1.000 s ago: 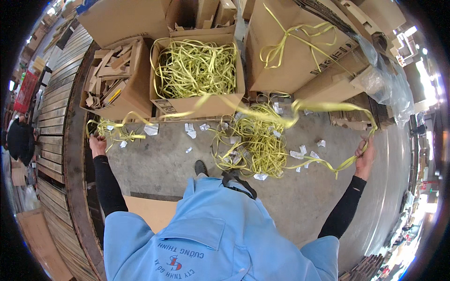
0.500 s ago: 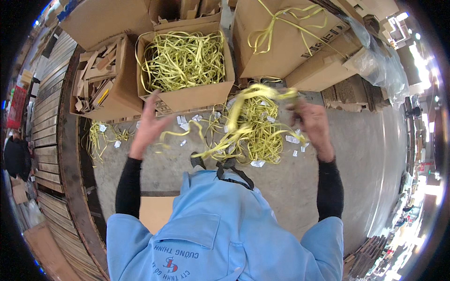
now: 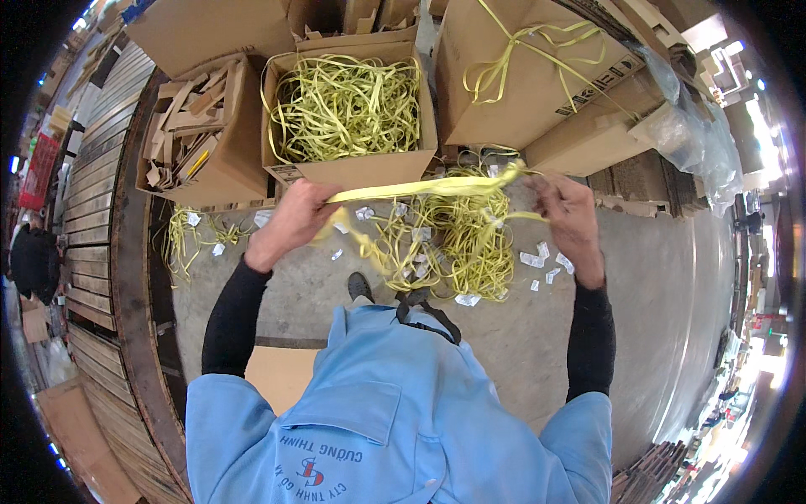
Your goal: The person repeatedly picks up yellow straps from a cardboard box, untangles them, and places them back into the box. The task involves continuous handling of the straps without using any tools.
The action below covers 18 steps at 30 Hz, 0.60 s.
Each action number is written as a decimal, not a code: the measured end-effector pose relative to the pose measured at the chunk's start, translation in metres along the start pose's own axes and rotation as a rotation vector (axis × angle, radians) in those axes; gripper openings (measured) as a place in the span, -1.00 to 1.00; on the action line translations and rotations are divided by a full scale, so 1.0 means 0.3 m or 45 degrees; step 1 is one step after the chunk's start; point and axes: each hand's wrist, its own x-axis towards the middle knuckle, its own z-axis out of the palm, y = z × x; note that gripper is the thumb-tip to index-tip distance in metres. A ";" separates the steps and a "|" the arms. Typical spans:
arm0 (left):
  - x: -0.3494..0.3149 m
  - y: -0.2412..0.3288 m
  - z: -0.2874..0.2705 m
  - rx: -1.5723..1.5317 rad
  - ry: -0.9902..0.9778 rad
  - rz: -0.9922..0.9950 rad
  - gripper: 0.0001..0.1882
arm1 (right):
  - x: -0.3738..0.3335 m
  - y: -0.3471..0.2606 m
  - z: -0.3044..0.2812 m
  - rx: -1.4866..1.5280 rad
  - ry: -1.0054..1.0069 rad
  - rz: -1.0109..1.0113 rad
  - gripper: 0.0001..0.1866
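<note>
A yellow strap [image 3: 420,190] is stretched roughly level between my hands, above the floor. My left hand [image 3: 295,217] is closed around its left end, and a loose length dangles below that hand. On the other side my right hand [image 3: 569,220] grips the right end, its fingers a little blurred. Beneath the strap lies a tangled heap of yellow straps [image 3: 474,252] on the concrete, with white paper scraps [image 3: 531,260] scattered around it. Behind my hands stands a cardboard box [image 3: 361,170] full of more yellow straps [image 3: 348,109].
Left of that box, another carton [image 3: 239,143] holds cardboard offcuts. A large carton [image 3: 495,76] at the back right has straps draped over it, beside clear plastic film [image 3: 701,143]. A slatted roller conveyor [image 3: 88,244] runs along the left. A smaller strap pile [image 3: 180,244] lies near it.
My left hand, open and empty before, has closed on the strap's left end. The strap, earlier bunched and swinging near my right hand, is now drawn out between both hands.
</note>
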 end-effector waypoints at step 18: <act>-0.027 0.362 -0.003 -0.981 0.022 -0.092 -0.71 | -0.099 -0.257 0.219 0.296 -0.216 -0.354 -0.75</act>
